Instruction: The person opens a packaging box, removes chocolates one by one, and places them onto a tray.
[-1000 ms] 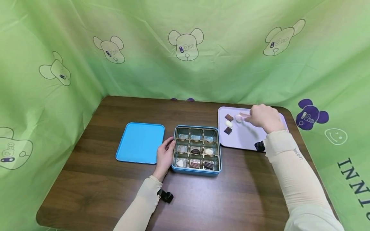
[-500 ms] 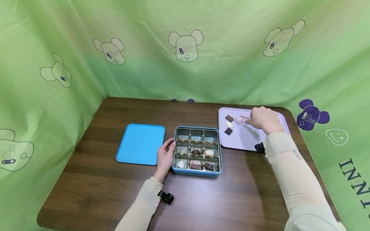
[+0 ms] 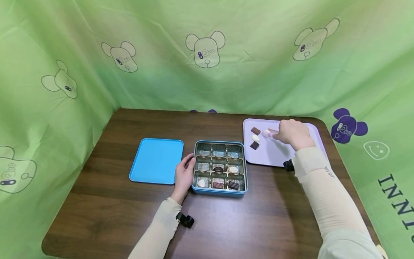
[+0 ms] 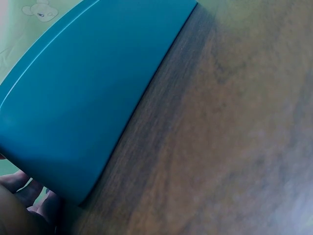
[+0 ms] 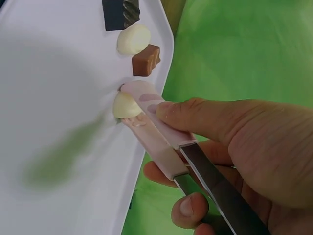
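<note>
In the right wrist view my right hand (image 5: 230, 142) grips tongs (image 5: 168, 122) with pink tips and metal arms. The tips stand on either side of a rounded white chocolate (image 5: 124, 105) on the lilac tray (image 3: 268, 154). My left hand (image 3: 184, 178) rests against the left side of a blue tin box (image 3: 220, 193), thumb near its rim. Inside the box's gold divided insert lie a white chocolate (image 3: 201, 183), a striped brown one (image 3: 218, 185), a dark one (image 3: 233, 185), a dark oval one (image 3: 218, 169) and a pale oval one (image 3: 233, 169).
Beside the tongs on the tray lie a brown chocolate (image 3: 255, 131), a white oval one (image 3: 255, 138) and a dark square one (image 3: 254, 145). A blue lid (image 3: 156, 160) lies left of the box on the wooden table (image 3: 226, 226). Green cloth (image 3: 161, 86) hangs behind.
The tongs' tips have shifted slightly at the white chocolate on the tray, still in my right hand's grip. My left hand stays at the box.
</note>
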{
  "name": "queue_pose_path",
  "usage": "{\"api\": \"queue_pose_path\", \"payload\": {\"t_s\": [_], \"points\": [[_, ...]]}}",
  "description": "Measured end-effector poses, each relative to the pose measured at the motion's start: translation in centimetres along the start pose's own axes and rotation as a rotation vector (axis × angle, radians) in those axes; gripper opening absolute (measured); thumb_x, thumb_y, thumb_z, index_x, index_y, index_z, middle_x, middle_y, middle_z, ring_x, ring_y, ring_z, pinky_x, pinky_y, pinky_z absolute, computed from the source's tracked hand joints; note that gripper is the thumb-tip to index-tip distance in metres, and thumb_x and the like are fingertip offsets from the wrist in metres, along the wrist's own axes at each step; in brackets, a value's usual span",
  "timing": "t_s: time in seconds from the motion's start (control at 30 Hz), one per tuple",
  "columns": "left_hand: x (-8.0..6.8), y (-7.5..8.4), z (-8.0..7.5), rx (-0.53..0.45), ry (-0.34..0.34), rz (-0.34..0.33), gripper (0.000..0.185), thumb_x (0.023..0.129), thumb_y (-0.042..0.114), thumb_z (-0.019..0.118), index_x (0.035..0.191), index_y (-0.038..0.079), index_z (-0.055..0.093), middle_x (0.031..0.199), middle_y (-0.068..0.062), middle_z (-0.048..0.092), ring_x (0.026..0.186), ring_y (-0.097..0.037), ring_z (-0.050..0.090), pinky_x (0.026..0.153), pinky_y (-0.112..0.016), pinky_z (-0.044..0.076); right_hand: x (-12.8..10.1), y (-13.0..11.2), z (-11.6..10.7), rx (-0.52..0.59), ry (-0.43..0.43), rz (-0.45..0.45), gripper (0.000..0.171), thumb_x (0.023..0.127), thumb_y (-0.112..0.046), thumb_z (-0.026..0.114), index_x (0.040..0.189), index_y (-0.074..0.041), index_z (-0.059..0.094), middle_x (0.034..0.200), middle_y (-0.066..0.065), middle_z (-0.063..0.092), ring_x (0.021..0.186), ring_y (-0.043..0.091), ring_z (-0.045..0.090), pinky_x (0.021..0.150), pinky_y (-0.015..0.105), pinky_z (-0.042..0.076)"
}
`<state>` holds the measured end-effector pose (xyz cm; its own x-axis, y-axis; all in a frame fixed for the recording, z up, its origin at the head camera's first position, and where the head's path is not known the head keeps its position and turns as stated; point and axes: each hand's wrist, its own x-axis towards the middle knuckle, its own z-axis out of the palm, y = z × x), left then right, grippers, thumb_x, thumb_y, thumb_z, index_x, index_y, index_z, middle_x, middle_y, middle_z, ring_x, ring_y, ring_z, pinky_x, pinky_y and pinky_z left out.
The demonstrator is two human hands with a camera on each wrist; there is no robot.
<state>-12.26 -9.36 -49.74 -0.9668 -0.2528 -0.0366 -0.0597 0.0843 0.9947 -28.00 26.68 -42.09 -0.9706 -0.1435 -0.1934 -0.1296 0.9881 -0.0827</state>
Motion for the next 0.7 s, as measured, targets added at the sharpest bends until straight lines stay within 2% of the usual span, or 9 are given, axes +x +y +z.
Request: {"api": "queue_pose_path", "payload": {"t_s": [0.1,0.27,0.37,0.53,0.7], "points": [[0.5,-0.9,0.1,0.005,0.0,-0.005,0.035,0.104,0.011,0.056,0.134,-0.008,0.06,0.12,-0.028,0.067,0.109,-0.04,0.065,0.088,-0.047,0.054,0.0,-0.1,0.1,0.007,0.009,0.004,0.052,0.093,-0.056,0.062,0.073,-0.007,0.061,0.078,0.018,0.059,0.07,0.036,0.056,0.052,0.049,0.045],[1.5,-3.5,0.5,-0.019,-0.002,-0.013,0.037,0.105,0.014,0.057,0.136,-0.006,0.059,0.121,-0.028,0.067,0.109,-0.04,0.065,0.087,-0.047,0.055,-0.1,0.1,0.2,0.007,0.034,0.024,0.051,0.092,-0.053,0.063,0.069,-0.008,0.06,0.079,0.02,0.06,0.07,0.038,0.057,0.053,0.05,0.045],[1.7,-4.4,0.6,-0.027,0.009,-0.012,0.038,0.105,0.017,0.058,0.136,-0.004,0.06,0.122,-0.026,0.067,0.109,-0.038,0.066,0.087,-0.047,0.055,-0.3,0.1,0.3,0.01,0.059,0.027,0.05,0.092,-0.052,0.064,0.068,-0.009,0.06,0.081,0.021,0.062,0.072,0.04,0.058,0.055,0.052,0.046],[1.8,-4.7,0.6,-0.029,0.025,0.001,0.036,0.103,0.022,0.06,0.134,0.003,0.064,0.123,-0.02,0.069,0.11,-0.031,0.066,0.09,-0.046,0.054,-0.5,-0.1,0.0,0.007,0.09,0.017,0.049,0.091,-0.051,0.065,0.067,-0.009,0.06,0.08,0.021,0.061,0.071,0.041,0.058,0.055,0.054,0.046],[1.8,-4.6,0.5,-0.017,0.024,0.009,0.036,0.104,0.022,0.06,0.133,0.003,0.065,0.122,-0.019,0.069,0.11,-0.031,0.066,0.089,-0.044,0.054,-1.1,-0.9,-0.7,-0.009,0.12,-0.003,0.041,0.09,-0.045,0.067,0.071,-0.009,0.064,0.078,0.019,0.062,0.068,0.039,0.058,0.053,0.053,0.045]]}}
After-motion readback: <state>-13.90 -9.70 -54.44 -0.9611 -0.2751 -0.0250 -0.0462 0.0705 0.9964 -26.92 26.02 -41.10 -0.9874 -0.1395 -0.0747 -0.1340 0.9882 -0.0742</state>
